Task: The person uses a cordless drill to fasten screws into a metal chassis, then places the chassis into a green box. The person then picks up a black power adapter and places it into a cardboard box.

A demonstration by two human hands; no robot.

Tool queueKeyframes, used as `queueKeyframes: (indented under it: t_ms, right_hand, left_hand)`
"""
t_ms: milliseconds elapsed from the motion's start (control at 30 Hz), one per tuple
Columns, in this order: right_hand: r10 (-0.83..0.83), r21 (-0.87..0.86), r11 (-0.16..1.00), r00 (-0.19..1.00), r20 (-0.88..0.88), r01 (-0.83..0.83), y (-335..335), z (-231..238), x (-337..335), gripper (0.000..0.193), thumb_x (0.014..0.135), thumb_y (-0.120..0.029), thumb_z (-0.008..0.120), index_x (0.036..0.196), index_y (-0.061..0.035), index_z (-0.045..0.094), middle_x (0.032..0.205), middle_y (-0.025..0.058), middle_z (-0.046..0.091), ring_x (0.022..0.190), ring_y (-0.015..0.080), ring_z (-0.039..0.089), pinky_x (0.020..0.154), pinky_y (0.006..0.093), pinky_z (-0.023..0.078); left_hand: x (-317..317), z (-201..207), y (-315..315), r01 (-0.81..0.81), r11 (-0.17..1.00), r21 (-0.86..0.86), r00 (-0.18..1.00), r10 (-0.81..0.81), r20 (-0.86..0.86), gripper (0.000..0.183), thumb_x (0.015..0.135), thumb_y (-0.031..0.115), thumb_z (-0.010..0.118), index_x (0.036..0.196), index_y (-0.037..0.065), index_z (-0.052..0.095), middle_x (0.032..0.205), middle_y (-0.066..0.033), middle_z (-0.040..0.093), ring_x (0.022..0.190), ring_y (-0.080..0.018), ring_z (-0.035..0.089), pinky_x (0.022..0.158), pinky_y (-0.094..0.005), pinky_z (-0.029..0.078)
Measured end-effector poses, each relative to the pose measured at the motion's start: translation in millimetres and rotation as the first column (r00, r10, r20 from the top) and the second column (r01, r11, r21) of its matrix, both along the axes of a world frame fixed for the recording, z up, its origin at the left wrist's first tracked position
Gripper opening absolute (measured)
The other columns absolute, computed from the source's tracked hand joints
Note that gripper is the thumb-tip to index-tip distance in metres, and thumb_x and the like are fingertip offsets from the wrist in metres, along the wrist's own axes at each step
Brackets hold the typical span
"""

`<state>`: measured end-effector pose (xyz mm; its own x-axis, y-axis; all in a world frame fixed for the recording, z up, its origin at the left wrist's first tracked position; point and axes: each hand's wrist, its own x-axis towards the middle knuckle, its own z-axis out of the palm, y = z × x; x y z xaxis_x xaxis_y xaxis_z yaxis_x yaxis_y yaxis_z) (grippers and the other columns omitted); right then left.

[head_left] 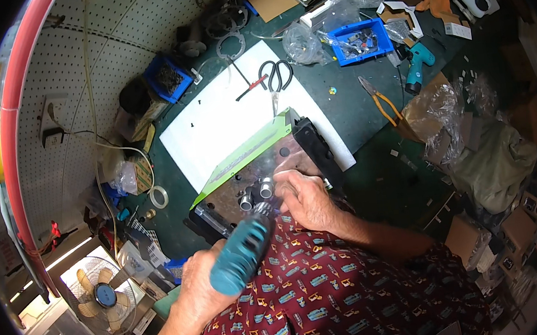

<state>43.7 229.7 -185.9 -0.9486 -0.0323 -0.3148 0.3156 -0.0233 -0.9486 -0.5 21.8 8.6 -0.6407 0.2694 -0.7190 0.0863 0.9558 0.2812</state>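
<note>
My left hand (197, 286) is wrapped round a teal power drill (241, 254), its dark chuck pointing away from me at a metal box. This box (231, 186) has a bare metal face, a bright green side (240, 149) and black end pieces (316, 146). Two short silvery tube fittings, a left one (246, 201) and a right one (266, 187), stick out of its face near the chuck. Against the face, beside the right fitting, my right hand (308, 201) has its fingers curled together. What those fingertips pinch is hidden.
Under the box lies a white foam sheet (196, 132) with black-handled scissors (276, 81) and a red-and-black tool (252, 89). Pliers (380, 100), a second teal drill (419, 66) and two blue bins (362, 61) (167, 78) lie beyond. A fan (104, 294) stands lower left.
</note>
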Motion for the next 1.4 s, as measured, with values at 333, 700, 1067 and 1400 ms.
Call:
queueKeyframes:
  t_ms: [333,700,1067,1400]
  right_hand:
    - [-0.076,0.204,0.957,0.860,-0.505,0.204,12,33,-13,0.027,0.092,0.008,0.068,0.119,0.0041,0.068,0.102,0.0187,0.077,0.090,0.0232,0.078,0.076,0.0332,0.063]
    - [-0.064,0.400,0.904,0.974,-0.217,0.149,60,0,-46,0.049,0.098,-0.029,0.071,0.138,-0.0015,0.061,0.127,0.0258,0.067,0.118,0.0426,0.064,0.104,0.0468,0.050]
    - [-0.044,0.505,0.854,0.986,-0.163,0.121,56,14,-81,0.052,0.101,-0.033,0.067,0.138,0.0019,0.061,0.121,0.0292,0.071,0.114,0.0474,0.068,0.102,0.0498,0.052]
    - [0.026,0.677,0.723,0.974,-0.224,0.136,61,16,-92,0.050,0.091,-0.031,0.077,0.127,-0.0002,0.063,0.106,0.0272,0.073,0.101,0.0476,0.071,0.087,0.0501,0.056]
  left_hand:
    - [-4,-3,-1,0.040,0.999,-0.010,0.999,-0.040,0.015,0.033,0.079,0.021,0.078,0.103,0.000,0.068,0.081,-0.0267,0.072,0.084,-0.0477,0.073,0.076,-0.0538,0.059]
    - [-7,11,-13,0.029,0.995,0.093,0.999,-0.028,-0.020,0.034,0.076,0.009,0.081,0.107,0.000,0.071,0.087,-0.0232,0.074,0.084,-0.0439,0.074,0.076,-0.0452,0.060]
    - [50,-66,-93,-0.313,0.771,0.554,0.671,0.593,-0.446,0.012,0.090,0.005,0.083,0.090,0.002,0.071,0.077,-0.0072,0.070,0.069,-0.0166,0.068,0.064,-0.0335,0.053]
    - [71,-245,-202,-0.609,0.698,0.376,0.427,0.688,-0.587,0.052,0.089,0.019,0.075,0.134,-0.001,0.061,0.117,-0.0274,0.072,0.110,-0.0489,0.068,0.096,-0.0503,0.054]
